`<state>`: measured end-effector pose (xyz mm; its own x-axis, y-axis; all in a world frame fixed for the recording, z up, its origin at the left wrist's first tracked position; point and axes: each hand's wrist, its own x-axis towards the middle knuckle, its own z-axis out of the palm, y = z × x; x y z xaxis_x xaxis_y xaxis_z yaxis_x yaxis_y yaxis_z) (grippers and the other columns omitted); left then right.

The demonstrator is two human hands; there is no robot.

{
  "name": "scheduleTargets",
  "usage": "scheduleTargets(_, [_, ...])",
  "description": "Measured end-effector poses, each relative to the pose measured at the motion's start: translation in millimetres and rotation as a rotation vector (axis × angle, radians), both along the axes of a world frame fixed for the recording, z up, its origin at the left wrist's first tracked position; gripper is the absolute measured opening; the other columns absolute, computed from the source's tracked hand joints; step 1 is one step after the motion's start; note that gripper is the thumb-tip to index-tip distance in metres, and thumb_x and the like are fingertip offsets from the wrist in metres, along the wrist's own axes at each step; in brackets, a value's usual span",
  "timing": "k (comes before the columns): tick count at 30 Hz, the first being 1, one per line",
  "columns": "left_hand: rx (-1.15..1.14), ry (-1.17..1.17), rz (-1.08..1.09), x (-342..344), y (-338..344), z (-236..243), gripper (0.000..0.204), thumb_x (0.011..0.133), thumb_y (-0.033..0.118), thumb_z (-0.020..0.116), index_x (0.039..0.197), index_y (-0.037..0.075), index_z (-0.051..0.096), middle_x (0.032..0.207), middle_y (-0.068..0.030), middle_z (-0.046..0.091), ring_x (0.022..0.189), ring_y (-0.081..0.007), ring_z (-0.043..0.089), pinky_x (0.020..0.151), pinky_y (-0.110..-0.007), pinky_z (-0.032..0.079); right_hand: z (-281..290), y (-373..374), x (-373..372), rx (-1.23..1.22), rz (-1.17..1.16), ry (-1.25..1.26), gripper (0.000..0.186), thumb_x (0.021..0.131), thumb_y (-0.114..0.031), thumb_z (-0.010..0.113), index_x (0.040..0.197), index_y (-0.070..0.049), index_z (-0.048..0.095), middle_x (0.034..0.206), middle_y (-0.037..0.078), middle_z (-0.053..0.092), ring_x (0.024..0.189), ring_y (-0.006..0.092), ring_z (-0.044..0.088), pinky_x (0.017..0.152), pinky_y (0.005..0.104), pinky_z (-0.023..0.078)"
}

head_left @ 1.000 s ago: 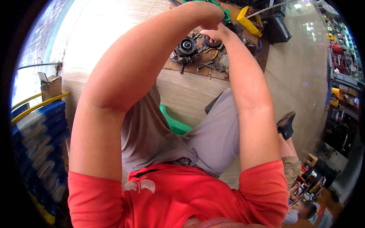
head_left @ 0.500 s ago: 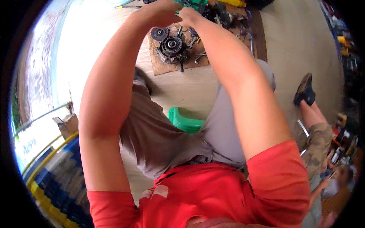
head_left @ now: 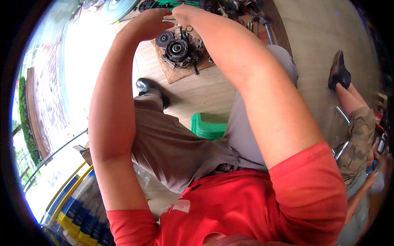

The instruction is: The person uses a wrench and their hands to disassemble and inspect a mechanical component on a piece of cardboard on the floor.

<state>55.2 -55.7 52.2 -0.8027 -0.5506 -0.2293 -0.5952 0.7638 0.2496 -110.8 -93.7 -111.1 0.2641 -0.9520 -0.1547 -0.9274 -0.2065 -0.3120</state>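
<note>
At the top of the view my left hand [head_left: 155,23] is bent inward, its fingers curled and partly hidden; what they hold cannot be made out. Close beside it is my right hand [head_left: 183,14], turned so that its fingers do not show. Just below the hands, on a brown board [head_left: 177,77], lies a dark round machine part [head_left: 177,49] with a ringed hub and a short rod sticking out toward me. A smaller grooved disc [head_left: 164,38] sits against its upper left side. A small ring [head_left: 189,29] lies near my right wrist.
Loose metal parts and tools lie along the far right of the board, among them a hammer-like tool [head_left: 266,29]. A green tray [head_left: 174,4] is at the top edge. Between my legs shows a green stool [head_left: 207,128]. Another person's leg [head_left: 349,96] is at the right.
The whole view has shifted, with the board and hands now a little further left. My hands stay close together above the round part, slightly further apart from each other than before.
</note>
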Motion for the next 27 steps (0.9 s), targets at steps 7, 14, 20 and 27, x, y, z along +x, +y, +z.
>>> scheduleTargets(7, [0.004, 0.023, 0.045, -3.0, 1.0, -3.3, 0.044, 0.083, 0.026, 0.064, 0.122, 0.008, 0.056, 0.109, -0.0200, 0.062, 0.100, -0.0354, 0.060, 0.086, -0.042, 0.046, 55.6, 25.7, 15.7, 0.327, -0.280, -0.140, 0.026, 0.074, -0.022, 0.061, 0.089, -0.003, 0.068, 0.085, 0.017, 0.066, 0.081, 0.0318, 0.065, 0.068, 0.0428, 0.050])
scheduleTargets(14, [0.002, -0.002, 0.005, 0.2, -5.2, -5.6, 0.042, 0.089, 0.027, 0.058, 0.126, 0.009, 0.051, 0.113, -0.0190, 0.061, 0.103, -0.0328, 0.060, 0.088, -0.041, 0.047, 57.1, 43.8, 27.2, 0.130, -0.305, -0.036, 0.032, 0.083, -0.008, 0.046, 0.111, -0.005, 0.063, 0.112, 0.016, 0.062, 0.098, 0.0323, 0.063, 0.080, 0.0450, 0.050])
scheduleTargets(20, [0.025, 0.016, 0.020, -2.3, -4.2, -1.0, 0.042, 0.086, 0.027, 0.060, 0.124, 0.007, 0.054, 0.113, -0.0194, 0.061, 0.102, -0.0340, 0.059, 0.087, -0.041, 0.047, 36.4, 27.3, 23.2, 0.198, -0.288, -0.212, 0.024, 0.085, -0.016, 0.050, 0.100, -0.001, 0.062, 0.085, 0.016, 0.063, 0.072, 0.0283, 0.062, 0.061, 0.0426, 0.048])
scheduleTargets(27, [0.009, 0.049, 0.003, 1.1, -8.4, -8.2, 0.045, 0.081, 0.028, 0.064, 0.118, 0.004, 0.058, 0.107, -0.0205, 0.062, 0.099, -0.0363, 0.060, 0.085, -0.041, 0.047, 44.9, 25.8, 22.3, 0.474, 0.058, -0.140, 0.026, 0.074, -0.016, 0.072, 0.087, 0.001, 0.058, 0.058, 0.011, 0.056, 0.047, 0.0184, 0.052, 0.043, 0.0330, 0.041])
